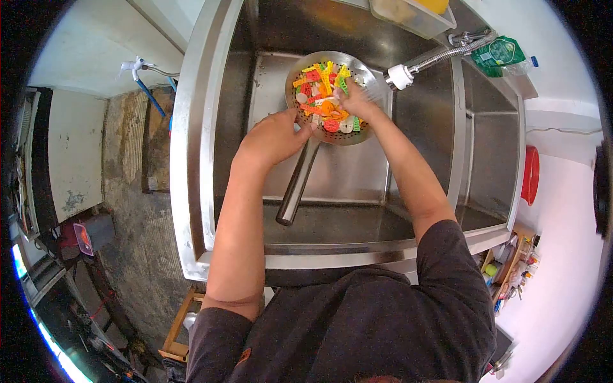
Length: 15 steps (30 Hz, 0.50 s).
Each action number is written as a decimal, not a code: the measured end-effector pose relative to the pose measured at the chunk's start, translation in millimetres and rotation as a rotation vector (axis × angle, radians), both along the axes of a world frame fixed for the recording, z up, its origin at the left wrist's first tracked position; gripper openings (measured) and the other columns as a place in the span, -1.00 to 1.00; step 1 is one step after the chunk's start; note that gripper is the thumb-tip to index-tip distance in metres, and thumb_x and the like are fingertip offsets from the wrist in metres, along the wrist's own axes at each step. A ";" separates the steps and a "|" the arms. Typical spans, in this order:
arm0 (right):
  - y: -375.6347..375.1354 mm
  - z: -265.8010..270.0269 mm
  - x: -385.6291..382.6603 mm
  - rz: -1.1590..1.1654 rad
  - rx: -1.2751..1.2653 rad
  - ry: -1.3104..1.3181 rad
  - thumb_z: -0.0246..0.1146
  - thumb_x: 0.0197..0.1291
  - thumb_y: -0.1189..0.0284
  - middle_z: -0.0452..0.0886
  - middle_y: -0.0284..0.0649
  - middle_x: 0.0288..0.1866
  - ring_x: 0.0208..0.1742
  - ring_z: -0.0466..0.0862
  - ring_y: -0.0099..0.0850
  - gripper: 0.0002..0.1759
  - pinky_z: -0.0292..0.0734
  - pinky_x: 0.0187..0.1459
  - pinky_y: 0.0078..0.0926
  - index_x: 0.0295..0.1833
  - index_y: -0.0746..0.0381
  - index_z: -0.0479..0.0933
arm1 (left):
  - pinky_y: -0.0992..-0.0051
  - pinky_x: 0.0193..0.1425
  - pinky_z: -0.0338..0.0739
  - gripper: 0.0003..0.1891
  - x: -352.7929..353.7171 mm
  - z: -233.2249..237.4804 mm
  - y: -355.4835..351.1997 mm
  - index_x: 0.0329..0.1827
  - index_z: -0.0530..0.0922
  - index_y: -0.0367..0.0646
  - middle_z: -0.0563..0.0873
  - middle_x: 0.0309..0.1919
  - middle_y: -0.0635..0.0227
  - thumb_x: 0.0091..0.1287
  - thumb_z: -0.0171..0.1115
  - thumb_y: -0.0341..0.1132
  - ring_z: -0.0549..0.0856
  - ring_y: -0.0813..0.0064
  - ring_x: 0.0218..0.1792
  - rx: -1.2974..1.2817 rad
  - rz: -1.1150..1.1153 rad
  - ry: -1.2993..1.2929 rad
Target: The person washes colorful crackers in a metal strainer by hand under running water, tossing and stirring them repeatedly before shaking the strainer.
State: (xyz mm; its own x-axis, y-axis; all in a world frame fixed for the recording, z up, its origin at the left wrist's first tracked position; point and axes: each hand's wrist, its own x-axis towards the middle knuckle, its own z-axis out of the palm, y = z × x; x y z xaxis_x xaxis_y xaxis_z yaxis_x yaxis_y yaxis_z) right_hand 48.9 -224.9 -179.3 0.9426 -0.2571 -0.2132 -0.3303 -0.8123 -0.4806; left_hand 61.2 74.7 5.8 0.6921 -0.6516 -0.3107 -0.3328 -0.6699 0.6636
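Observation:
A round perforated metal strainer point(367, 80) with a long handle is held over the steel sink. Small pieces point(329, 108) in red, yellow, orange, green and white lie in it. My left hand point(271, 139) is closed on the strainer's near left rim, beside the handle, with the thumb at the edge. My right hand point(355, 101) reaches into the bowl from the right and touches the pieces; its fingers are blurred and partly hidden, so what they grip is unclear.
A flexible tap hose with a white nozzle point(400, 77) ends just right of the strainer. Beyond the sink's back edge stands a plastic tub point(415, 24). A green packet point(498, 57) lies at the back right, near a smaller basin point(490, 137). The sink's front rim point(332, 260) is near my body.

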 end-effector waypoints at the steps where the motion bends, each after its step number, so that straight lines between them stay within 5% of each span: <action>1: -0.2 1.7 0.6 -0.001 0.000 -0.001 0.08 0.42 -0.05 0.63 0.22 0.05 -0.11 0.73 -0.04 -0.21 0.61 0.02 -0.14 0.38 0.48 0.30 | 0.11 0.01 0.59 -0.42 -0.5 -0.1 -0.2 0.08 0.59 -0.27 0.73 -0.19 -0.12 0.43 0.13 0.17 0.73 -0.07 -0.09 0.000 -0.001 -0.001; 4: 5.1 18.4 2.0 -0.058 0.038 -0.065 0.08 0.41 -0.11 0.66 0.21 -0.11 -0.25 0.73 -0.13 -0.19 0.61 -0.08 -0.16 0.25 0.53 0.42 | 0.12 0.00 0.60 -0.42 -1.1 -1.9 -0.6 0.10 0.59 -0.24 0.74 -0.22 -0.10 0.42 0.13 0.17 0.73 -0.06 -0.12 0.011 0.006 -0.008; 6: 18.3 45.4 2.7 -0.270 0.183 0.114 -0.01 0.38 -0.22 0.58 0.32 0.12 0.22 0.57 0.18 -0.13 0.42 0.30 -0.03 0.29 0.45 0.42 | 0.12 0.00 0.60 -0.42 -0.2 -9.1 0.0 0.11 0.58 -0.25 0.74 -0.21 -0.09 0.43 0.12 0.17 0.73 -0.05 -0.12 -0.004 -0.007 -0.020; 10: 16.2 38.7 4.0 -0.291 0.096 0.183 0.04 0.34 -0.24 0.54 0.25 0.24 0.24 0.57 0.15 -0.10 0.43 0.28 -0.06 0.36 0.41 0.35 | 0.10 0.03 0.59 -0.41 0.2 -1.3 -0.5 0.11 0.57 -0.26 0.73 -0.16 -0.11 0.43 0.12 0.16 0.72 -0.06 -0.08 0.011 -0.019 0.005; 12: 11.6 3.4 0.7 -0.312 0.424 0.166 0.13 0.41 -0.06 0.50 0.10 0.32 0.23 0.61 0.03 -0.26 0.48 0.24 -0.11 0.41 0.33 0.31 | 0.10 0.05 0.58 -0.41 -0.2 -7.6 0.1 0.11 0.57 -0.26 0.73 -0.13 -0.10 0.44 0.11 0.17 0.71 -0.07 -0.05 -0.002 -0.026 -0.021; 13: 19.9 24.8 -2.9 -0.311 0.422 0.167 0.13 0.41 -0.06 0.50 0.10 0.32 0.23 0.61 0.03 -0.26 0.48 0.24 -0.11 0.41 0.33 0.31 | 0.10 0.05 0.58 -0.41 -0.5 -6.3 0.2 0.11 0.57 -0.26 0.73 -0.13 -0.10 0.44 0.11 0.17 0.71 -0.07 -0.05 -0.003 -0.025 -0.021; 15: 34.5 68.8 -16.2 -0.367 0.904 0.237 0.18 0.44 0.26 0.47 -0.04 0.34 0.24 0.63 -0.10 -0.49 0.55 0.16 -0.26 0.39 0.25 0.31 | 0.11 0.07 0.57 -0.41 -1.0 -2.9 0.1 0.10 0.57 -0.26 0.73 -0.13 -0.09 0.44 0.11 0.17 0.71 -0.07 -0.03 0.008 -0.017 -0.018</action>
